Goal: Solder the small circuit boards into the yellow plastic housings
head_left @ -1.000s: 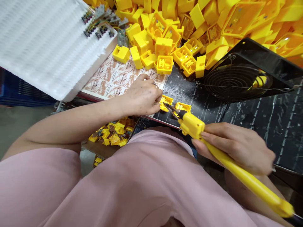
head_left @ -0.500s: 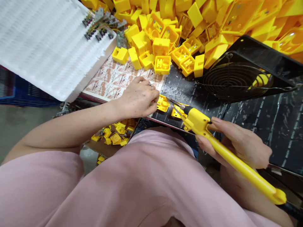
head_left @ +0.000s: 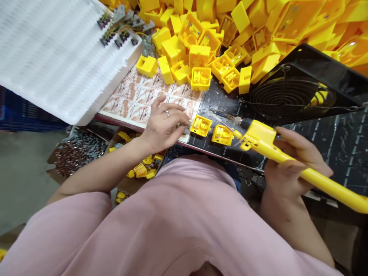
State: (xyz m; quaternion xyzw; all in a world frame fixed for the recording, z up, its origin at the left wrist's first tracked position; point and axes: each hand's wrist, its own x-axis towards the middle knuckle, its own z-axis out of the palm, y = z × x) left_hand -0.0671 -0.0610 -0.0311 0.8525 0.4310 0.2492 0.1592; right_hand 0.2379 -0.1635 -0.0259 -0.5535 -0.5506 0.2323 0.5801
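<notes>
My right hand [head_left: 299,157] is wrapped round the yellow handle of a soldering gun [head_left: 261,134]. Its metal tip and thin solder feed tube point left, above the black bench surface. My left hand [head_left: 166,122], with a ring on one finger, is beside the left one of two small open yellow cases [head_left: 201,125]. Its thumb and forefinger come together on something small that I cannot make out. The second yellow case [head_left: 222,135] lies just right of the first, under the gun's nose. Both cases show their inner ribs and holes facing up.
Many yellow cases [head_left: 199,55] are heaped along the back. A black fan [head_left: 283,96] with a wire guard lies at the right. White foam trays [head_left: 63,57] with wired small parts [head_left: 123,28] stand left. Below the bench edge are boxes of brown-and-silver parts [head_left: 79,151] and yellow pieces [head_left: 140,170].
The soldering gun in my right hand has moved right and away from the cases. My left hand has drawn back left and its fingers have uncurled somewhat, uncovering the left case.
</notes>
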